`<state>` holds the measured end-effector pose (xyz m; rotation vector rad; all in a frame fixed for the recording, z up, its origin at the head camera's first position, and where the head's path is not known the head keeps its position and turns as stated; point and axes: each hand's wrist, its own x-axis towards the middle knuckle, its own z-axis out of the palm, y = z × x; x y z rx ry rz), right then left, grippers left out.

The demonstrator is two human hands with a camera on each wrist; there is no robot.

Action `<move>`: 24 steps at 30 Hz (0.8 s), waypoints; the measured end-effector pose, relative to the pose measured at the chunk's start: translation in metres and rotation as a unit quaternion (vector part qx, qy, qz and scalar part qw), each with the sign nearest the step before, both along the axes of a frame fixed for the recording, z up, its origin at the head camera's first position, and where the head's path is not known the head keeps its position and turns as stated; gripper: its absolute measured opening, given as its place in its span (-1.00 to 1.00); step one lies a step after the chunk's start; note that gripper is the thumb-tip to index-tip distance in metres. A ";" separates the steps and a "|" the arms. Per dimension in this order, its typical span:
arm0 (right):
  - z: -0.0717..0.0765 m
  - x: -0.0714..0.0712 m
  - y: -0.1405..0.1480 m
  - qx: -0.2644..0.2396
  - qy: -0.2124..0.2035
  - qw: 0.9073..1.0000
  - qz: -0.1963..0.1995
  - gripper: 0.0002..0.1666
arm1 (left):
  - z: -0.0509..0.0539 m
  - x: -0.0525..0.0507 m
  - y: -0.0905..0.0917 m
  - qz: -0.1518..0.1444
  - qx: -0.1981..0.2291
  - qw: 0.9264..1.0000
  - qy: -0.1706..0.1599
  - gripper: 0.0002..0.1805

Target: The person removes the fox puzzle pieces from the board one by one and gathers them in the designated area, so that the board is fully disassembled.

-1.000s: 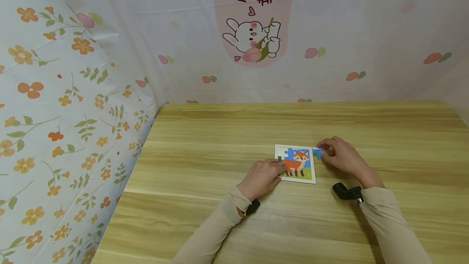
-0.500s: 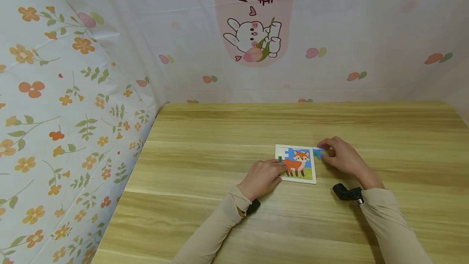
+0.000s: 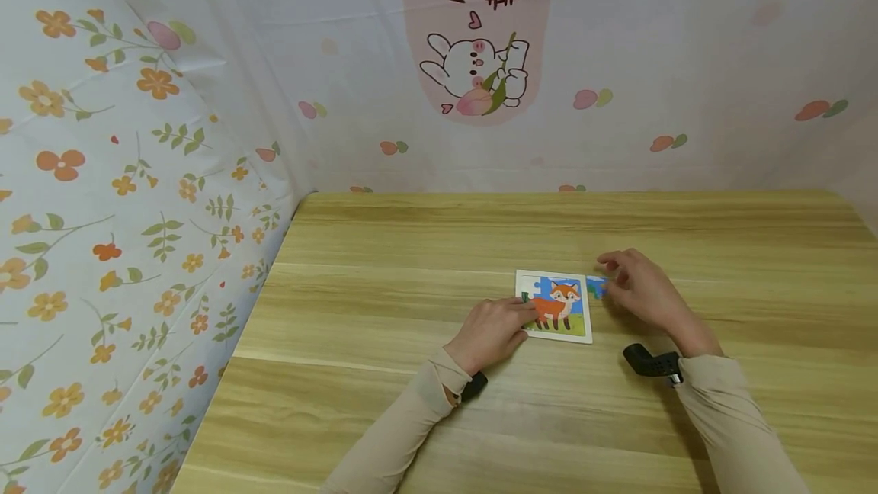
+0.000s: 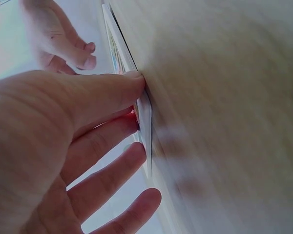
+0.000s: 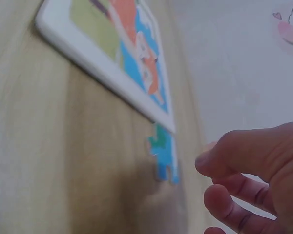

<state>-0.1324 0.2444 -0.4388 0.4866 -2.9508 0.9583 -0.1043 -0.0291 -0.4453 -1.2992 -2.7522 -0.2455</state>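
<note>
A white-framed fox puzzle (image 3: 564, 311) lies flat on the table, its upper-left corner showing bare white board. The left hand (image 3: 488, 334) rests on its left side, fingertips over the picture; in the left wrist view the thumb and fingers of that hand (image 4: 88, 126) touch the board's edge. A loose blue and green piece (image 3: 594, 286) lies against the frame's right side, seen also as a separate piece (image 5: 163, 153) in the right wrist view. Just right of it hovers the right hand (image 3: 641, 288), its bent fingers apart from the piece and holding nothing.
The wooden table (image 3: 411, 242) reaches back to a white printed curtain (image 3: 343, 44). Flowered cloth (image 3: 137, 212) hangs at the left. A black wrist device (image 3: 650, 363) sits at the right wrist, another (image 3: 474, 386) at the left wrist.
The right hand's fingers have loosened and lifted off the loose piece, which stays beside the frame. The left hand has not moved.
</note>
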 end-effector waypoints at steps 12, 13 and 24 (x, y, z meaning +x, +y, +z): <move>0.013 0.001 -0.025 0.004 -0.006 0.999 0.044 -0.70 | 0.002 0.000 0.001 0.001 -0.005 1.000 -0.003 -0.65; 0.012 0.000 -0.028 0.006 -0.005 0.999 0.051 -0.73 | 0.002 0.000 0.001 0.001 -0.005 1.000 -0.004 -0.64; 0.005 -0.003 -0.046 0.029 -0.005 0.996 0.085 -0.79 | 0.002 0.000 0.002 0.005 -0.025 1.000 -0.004 -0.64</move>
